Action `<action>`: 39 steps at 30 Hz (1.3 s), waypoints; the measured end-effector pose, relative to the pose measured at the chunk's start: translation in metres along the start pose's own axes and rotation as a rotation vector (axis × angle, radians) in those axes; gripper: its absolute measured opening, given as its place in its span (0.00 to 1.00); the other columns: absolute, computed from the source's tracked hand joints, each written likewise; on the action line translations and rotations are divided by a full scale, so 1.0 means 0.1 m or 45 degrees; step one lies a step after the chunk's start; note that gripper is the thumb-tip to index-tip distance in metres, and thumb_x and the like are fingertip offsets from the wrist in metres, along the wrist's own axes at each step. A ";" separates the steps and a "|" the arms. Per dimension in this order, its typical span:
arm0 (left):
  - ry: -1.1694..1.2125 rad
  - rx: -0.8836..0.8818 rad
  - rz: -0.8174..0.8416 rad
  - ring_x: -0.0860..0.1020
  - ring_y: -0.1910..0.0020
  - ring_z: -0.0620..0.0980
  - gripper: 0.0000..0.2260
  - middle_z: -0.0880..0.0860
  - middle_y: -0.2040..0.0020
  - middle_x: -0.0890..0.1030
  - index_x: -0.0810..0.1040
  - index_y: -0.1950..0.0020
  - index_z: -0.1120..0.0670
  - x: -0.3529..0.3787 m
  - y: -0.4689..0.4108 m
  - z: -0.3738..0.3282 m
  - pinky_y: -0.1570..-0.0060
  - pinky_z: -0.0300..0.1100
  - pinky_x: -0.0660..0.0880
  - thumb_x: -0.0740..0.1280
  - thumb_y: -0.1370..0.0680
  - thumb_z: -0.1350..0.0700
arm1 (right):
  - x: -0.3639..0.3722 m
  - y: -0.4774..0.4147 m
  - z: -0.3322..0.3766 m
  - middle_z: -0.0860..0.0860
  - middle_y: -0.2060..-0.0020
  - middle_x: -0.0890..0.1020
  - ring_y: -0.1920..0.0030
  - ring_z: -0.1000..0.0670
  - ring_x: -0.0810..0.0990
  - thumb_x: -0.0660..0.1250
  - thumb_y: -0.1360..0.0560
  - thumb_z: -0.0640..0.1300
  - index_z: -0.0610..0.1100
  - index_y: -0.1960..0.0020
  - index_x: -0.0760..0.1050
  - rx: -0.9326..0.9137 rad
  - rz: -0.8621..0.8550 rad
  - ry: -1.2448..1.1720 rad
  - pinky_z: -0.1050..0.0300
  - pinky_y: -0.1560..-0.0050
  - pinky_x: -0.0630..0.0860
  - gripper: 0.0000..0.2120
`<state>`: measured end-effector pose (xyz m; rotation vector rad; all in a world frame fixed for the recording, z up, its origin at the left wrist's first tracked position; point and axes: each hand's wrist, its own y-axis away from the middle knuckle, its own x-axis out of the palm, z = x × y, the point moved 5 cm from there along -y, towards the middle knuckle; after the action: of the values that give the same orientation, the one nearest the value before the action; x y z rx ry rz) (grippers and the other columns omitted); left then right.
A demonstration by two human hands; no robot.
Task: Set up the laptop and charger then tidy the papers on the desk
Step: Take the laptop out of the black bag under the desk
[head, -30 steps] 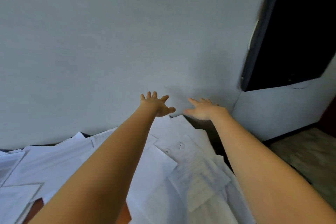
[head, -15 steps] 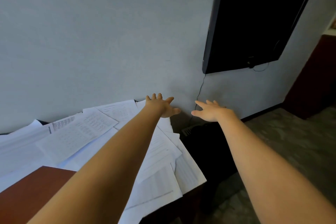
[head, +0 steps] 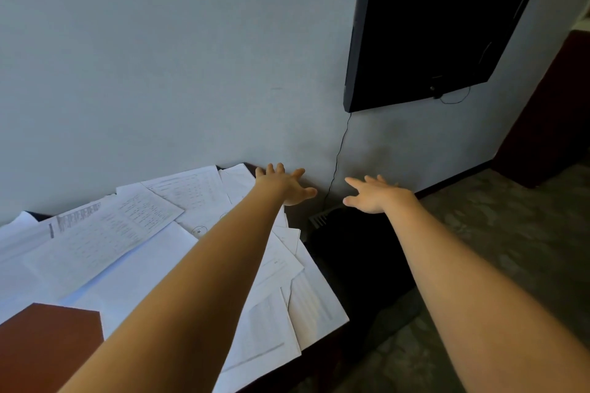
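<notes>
Left hand [head: 284, 183] over papers [head: 127, 233] (right hand [head: 373, 196] beside).

2 hands [head: 284, 185] [head: 373, 198], 1 desk [head: 48, 335], 1 TV [head: 431, 19], 1 cable [head: 338, 156], approx. 10+ papers [head: 127, 233].

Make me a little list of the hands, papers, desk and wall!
desk: brown, mostly covered
papers: loose white sheets, overlapping, untidy
left hand: open, fingers spread, over the desk's far corner
right hand: open, fingers spread, beyond the desk edge
wall: black screen mounted, thin cable hanging below it
</notes>
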<state>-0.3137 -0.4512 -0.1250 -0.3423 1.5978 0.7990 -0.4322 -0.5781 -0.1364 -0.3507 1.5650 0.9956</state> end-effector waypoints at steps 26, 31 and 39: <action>0.257 -0.131 0.285 0.43 0.24 0.60 0.30 0.59 0.22 0.45 0.45 0.22 0.46 0.37 -2.05 -0.24 0.27 0.57 0.43 0.51 0.20 0.38 | 0.05 -2.40 -0.81 0.45 0.23 0.46 0.24 0.40 0.41 0.58 0.20 0.48 0.55 0.23 0.43 -0.108 0.298 0.109 0.37 0.27 0.46 0.32; 0.346 -0.235 0.353 0.44 0.24 0.60 0.30 0.59 0.22 0.45 0.45 0.22 0.46 0.61 -2.40 -0.46 0.27 0.57 0.43 0.52 0.20 0.39 | 0.29 -2.84 -0.95 0.44 0.23 0.47 0.24 0.40 0.42 0.58 0.19 0.47 0.54 0.23 0.43 -0.230 0.378 0.168 0.37 0.27 0.46 0.32; 0.443 -0.411 0.450 0.45 0.24 0.60 0.30 0.58 0.22 0.46 0.45 0.22 0.45 1.12 -2.94 -0.87 0.27 0.57 0.44 0.52 0.20 0.38 | 0.61 -3.59 -1.38 0.43 0.24 0.49 0.24 0.40 0.44 0.56 0.19 0.46 0.53 0.23 0.43 -0.367 0.474 0.345 0.37 0.27 0.46 0.31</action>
<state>-0.2157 -0.6951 -0.3189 -0.4552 1.8830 1.3337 -0.2871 -0.8752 -0.3427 -0.4148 1.7709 1.5226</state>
